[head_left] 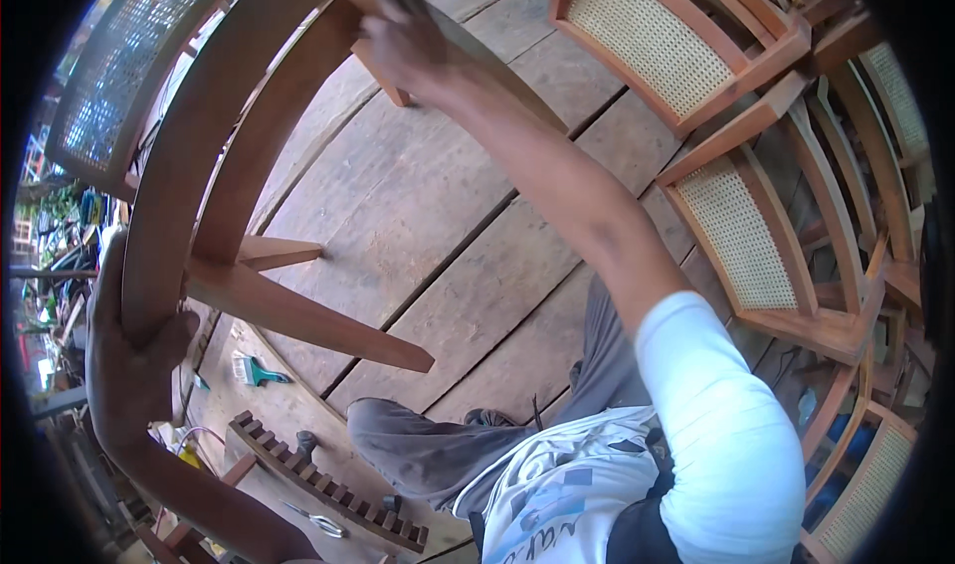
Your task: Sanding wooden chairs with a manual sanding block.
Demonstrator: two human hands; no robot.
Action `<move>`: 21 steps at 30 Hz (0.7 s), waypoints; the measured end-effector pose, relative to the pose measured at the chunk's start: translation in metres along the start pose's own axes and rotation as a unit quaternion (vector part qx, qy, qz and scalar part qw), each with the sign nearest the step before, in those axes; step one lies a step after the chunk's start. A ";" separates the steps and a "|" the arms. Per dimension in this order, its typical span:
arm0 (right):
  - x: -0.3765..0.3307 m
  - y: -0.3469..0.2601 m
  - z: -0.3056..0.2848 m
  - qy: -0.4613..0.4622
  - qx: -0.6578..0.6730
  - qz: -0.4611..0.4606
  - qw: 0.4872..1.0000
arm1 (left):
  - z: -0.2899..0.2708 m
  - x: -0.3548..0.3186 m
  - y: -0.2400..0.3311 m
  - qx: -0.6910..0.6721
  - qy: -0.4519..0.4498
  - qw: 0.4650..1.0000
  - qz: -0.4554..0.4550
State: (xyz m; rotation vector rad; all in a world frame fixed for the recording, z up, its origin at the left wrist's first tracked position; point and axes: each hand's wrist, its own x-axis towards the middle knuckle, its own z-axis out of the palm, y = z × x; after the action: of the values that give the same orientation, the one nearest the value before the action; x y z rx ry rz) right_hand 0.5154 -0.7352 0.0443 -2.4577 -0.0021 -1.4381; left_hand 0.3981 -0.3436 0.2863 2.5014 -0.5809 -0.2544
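A brown wooden chair frame (186, 156) with curved rails and tapered legs lies tilted across the left side of the head view. My left hand (139, 340) wraps round the near end of its broad curved rail, the thumb on the inner side. At the frame's far corner, my right hand (406, 42) has its fingers curled against the wood. Those fingers are dark and a little blurred, so whatever they hold, if anything, is hidden. One tapered leg (328, 320) points toward my knee.
Chair frames with woven cane panels (652, 37) crowd the right side. Another cane panel (129, 62) stands at the far left. By my knee lie a green-handled paintbrush (261, 370), a slatted wooden piece (318, 479) and scissors-like metal tool (320, 522) on a board. Gaps run between the floor planks (477, 256).
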 end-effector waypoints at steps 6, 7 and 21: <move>-0.089 0.003 -0.052 -0.001 0.048 0.043 0.998 | -0.012 -0.003 -0.015 -0.026 -0.010 0.999 -0.020; -0.127 -0.001 -0.068 -0.012 0.021 0.089 0.996 | -0.014 -0.006 -0.015 -0.021 -0.003 0.999 -0.026; -0.029 0.018 -0.031 0.024 -0.002 0.053 0.998 | -0.007 0.001 -0.003 -0.029 0.021 0.998 -0.042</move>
State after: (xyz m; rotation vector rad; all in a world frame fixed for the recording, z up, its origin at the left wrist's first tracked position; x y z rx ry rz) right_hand 0.4768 -0.7558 0.0298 -2.3877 0.1407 -1.4524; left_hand 0.4021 -0.3389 0.2902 2.4720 -0.4450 -0.2469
